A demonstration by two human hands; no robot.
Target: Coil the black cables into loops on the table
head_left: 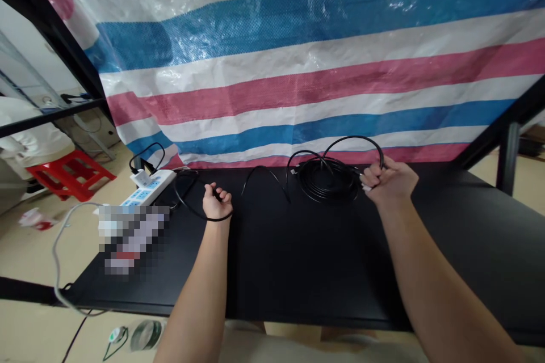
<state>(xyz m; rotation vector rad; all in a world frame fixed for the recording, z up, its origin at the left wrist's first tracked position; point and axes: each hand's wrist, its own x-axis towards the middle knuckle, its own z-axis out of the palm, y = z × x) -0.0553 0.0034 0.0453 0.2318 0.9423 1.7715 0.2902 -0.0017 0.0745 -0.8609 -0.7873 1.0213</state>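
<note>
Evidently both fists are full: the right hand (389, 181) is closed, fingers curled tight around a length of coiled black cable (309, 184), and the left hand (217, 202) is likewise clenched, gripping a black cord (208, 219) that bends across the wrist and loops toward the left. Whether the two lengths belong to one piece, I cannot tell.

The coil lies near the back edge of the black tabletop (298, 272), between the hands and just beside the right one; a loop arches up from it into the right fist. Thinner black wire zigzags between the coil and the left hand.

Toward the left end stands a white power strip (159, 184) with blue sockets and a white plug-in adapter (142, 178) on it; a blurred patch hides whatever lies next to it. Behind everything hangs a striped tarp (272, 85) in blue, white and red. Beyond, at left, a person in white (29, 136) is beside a red plastic stool (70, 174).
</note>
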